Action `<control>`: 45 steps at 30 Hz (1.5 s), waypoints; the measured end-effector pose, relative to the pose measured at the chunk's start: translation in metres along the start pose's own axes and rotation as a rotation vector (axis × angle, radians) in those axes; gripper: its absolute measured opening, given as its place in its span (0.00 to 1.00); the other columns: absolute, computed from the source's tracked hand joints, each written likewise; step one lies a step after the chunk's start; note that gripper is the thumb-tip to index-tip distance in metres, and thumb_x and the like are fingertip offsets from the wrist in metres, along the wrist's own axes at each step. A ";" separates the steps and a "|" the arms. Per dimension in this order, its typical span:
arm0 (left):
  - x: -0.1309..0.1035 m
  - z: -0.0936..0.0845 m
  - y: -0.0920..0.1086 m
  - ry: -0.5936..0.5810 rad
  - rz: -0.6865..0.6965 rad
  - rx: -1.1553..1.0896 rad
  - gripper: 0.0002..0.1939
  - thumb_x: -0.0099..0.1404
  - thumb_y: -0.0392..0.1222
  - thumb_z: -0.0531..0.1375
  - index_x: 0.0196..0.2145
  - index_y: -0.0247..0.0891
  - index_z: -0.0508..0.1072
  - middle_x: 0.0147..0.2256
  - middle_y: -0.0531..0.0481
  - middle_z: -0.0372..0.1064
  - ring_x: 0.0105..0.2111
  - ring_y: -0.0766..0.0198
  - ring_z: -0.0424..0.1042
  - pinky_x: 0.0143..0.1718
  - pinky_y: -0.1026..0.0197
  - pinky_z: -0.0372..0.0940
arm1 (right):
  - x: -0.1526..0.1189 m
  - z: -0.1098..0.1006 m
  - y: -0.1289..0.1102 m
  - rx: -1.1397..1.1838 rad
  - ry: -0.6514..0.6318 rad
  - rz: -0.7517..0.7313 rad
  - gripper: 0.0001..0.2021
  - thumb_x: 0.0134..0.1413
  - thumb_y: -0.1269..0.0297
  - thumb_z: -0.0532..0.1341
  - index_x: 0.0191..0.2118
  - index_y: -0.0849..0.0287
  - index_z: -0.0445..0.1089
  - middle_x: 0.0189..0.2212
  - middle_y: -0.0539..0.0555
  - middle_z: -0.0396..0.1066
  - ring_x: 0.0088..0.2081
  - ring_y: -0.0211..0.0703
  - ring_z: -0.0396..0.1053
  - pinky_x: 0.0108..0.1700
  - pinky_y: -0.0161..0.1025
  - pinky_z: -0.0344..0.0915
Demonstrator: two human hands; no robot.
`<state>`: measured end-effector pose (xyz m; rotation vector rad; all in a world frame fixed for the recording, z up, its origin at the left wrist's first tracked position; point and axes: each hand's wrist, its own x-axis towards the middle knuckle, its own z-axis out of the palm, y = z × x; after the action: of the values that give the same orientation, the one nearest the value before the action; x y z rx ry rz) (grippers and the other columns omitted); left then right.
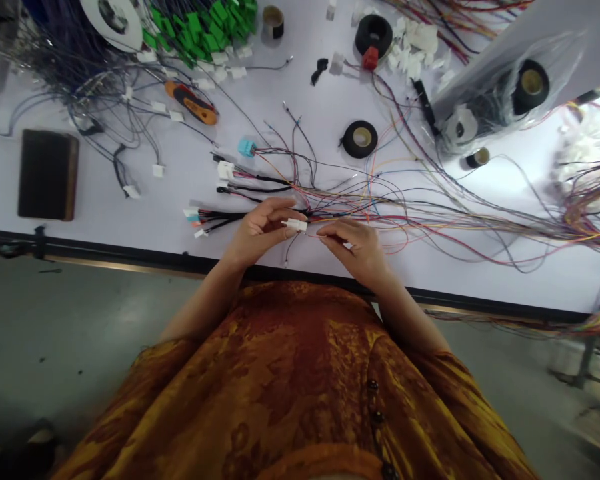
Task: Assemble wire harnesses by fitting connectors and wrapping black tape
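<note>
Between the thumb and fingers of my left hand (264, 230) is a small white connector (297, 225). Just right of it, the thumb and index finger of my right hand (356, 248) pinch a thin red wire (316, 235) close to the connector. Long loose wires (445, 217) run behind both hands and off to the right. Black-sleeved wire branches (225, 216) with small connectors at their ends lie left of my left hand. Beyond them rest a white connector (225, 171) and a light blue connector (247, 147).
Behind the wires lie a black tape roll (359, 139) and an orange cutter (191, 103). A dark box (49, 175) sits at the left. Green connectors (205, 30) are heaped at the back. A plastic-wrapped roll (500, 87) stands back right. The table edge (130, 262) runs before my body.
</note>
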<state>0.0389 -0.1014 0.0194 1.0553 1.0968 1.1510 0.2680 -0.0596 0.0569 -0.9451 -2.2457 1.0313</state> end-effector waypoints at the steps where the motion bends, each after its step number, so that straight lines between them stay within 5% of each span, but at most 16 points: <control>1: 0.000 0.001 -0.001 -0.002 0.001 -0.020 0.25 0.59 0.46 0.71 0.52 0.42 0.71 0.44 0.46 0.80 0.45 0.58 0.80 0.46 0.57 0.74 | 0.000 0.003 -0.001 -0.005 -0.010 -0.005 0.08 0.68 0.63 0.59 0.40 0.56 0.76 0.36 0.52 0.77 0.35 0.38 0.71 0.40 0.37 0.65; 10: 0.002 -0.006 -0.011 0.076 0.014 -0.071 0.23 0.57 0.42 0.72 0.50 0.44 0.75 0.43 0.49 0.80 0.37 0.61 0.81 0.42 0.56 0.76 | 0.004 0.011 0.002 0.181 0.206 0.117 0.07 0.61 0.62 0.64 0.34 0.56 0.77 0.28 0.50 0.76 0.25 0.34 0.63 0.29 0.35 0.58; 16: 0.002 -0.003 -0.009 0.057 0.035 -0.036 0.23 0.57 0.43 0.72 0.50 0.44 0.75 0.42 0.49 0.80 0.39 0.59 0.81 0.44 0.55 0.76 | 0.006 0.011 0.003 0.254 0.164 0.126 0.09 0.61 0.62 0.63 0.31 0.58 0.76 0.24 0.47 0.71 0.22 0.31 0.57 0.26 0.34 0.53; 45: 0.000 0.004 -0.007 0.030 0.004 -0.036 0.26 0.55 0.45 0.74 0.50 0.41 0.73 0.42 0.47 0.80 0.41 0.58 0.80 0.43 0.55 0.75 | 0.001 0.010 0.004 0.365 0.089 0.188 0.11 0.61 0.62 0.61 0.30 0.59 0.75 0.27 0.49 0.75 0.29 0.35 0.68 0.33 0.35 0.61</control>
<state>0.0441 -0.1028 0.0135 1.0158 1.0938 1.1885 0.2624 -0.0613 0.0479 -1.0276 -1.8365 1.3944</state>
